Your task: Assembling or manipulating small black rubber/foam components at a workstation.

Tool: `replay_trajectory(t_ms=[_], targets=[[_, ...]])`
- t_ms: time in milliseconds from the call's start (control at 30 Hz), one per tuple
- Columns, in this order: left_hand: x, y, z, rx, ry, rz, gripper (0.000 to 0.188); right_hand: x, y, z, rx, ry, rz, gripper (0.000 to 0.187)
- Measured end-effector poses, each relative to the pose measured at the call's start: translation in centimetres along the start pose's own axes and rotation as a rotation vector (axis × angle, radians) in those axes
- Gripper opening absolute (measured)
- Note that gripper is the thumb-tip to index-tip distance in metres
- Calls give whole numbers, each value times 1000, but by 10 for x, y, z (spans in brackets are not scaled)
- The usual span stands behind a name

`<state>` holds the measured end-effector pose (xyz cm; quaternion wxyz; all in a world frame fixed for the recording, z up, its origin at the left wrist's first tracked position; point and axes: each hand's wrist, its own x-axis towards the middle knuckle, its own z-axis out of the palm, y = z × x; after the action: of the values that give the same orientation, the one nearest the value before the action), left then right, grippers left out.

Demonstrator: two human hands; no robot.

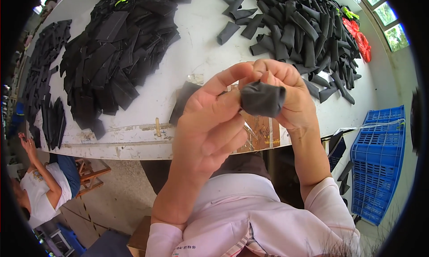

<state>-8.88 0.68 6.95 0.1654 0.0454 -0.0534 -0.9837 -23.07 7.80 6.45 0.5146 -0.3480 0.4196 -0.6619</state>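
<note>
A short dark grey fabric tube (262, 99) is held up in front of me, above the table's near edge. My left hand (210, 123) pinches its left end between thumb and fingers. From the other side, my right hand (292, 89) grips its upper right part, and the fingertips of both hands meet above the cloth. Part of the tube is hidden behind the fingers. A flat dark fabric piece (184, 100) lies on the white table (201, 42), partly covered by my left hand.
Flat dark fabric pieces (116, 56) are heaped at left, with another pile (42, 73) farther left. Rolled fabric tubes (308, 29) pile at right, near a red plastic bag (359, 40). A blue crate (377, 163) stands at right. Another person (47, 185) sits at left.
</note>
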Motion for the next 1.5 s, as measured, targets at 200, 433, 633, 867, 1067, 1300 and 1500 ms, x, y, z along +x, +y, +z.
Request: replay_trajectory(t_ms=[200, 433, 633, 867, 1067, 1300, 1500], targets=[[-5, 0, -19, 180, 176, 21, 30, -6, 21, -9, -3, -91, 106, 28], [5, -2, -33, -243, 67, -44, 26, -4, 15, -7, -6, -73, 99, 25], [8, 0, -28, -219, 141, -11, 20, -3, 9, -1, -1, -10, 174, 24], [0, -8, -26, 43, 162, 69, 24, 2, 17, -5, -82, 44, 117, 29], [-2, -16, -8, 532, 76, 397, 22, 0, 24, -13, -93, 112, 123, 24], [7, -23, -46, -22, 93, 87, 22, -15, 31, -16, -71, 63, 92, 29], [9, -14, -31, -375, -141, 51, 19, -2, 13, -7, -88, 122, 16, 35]])
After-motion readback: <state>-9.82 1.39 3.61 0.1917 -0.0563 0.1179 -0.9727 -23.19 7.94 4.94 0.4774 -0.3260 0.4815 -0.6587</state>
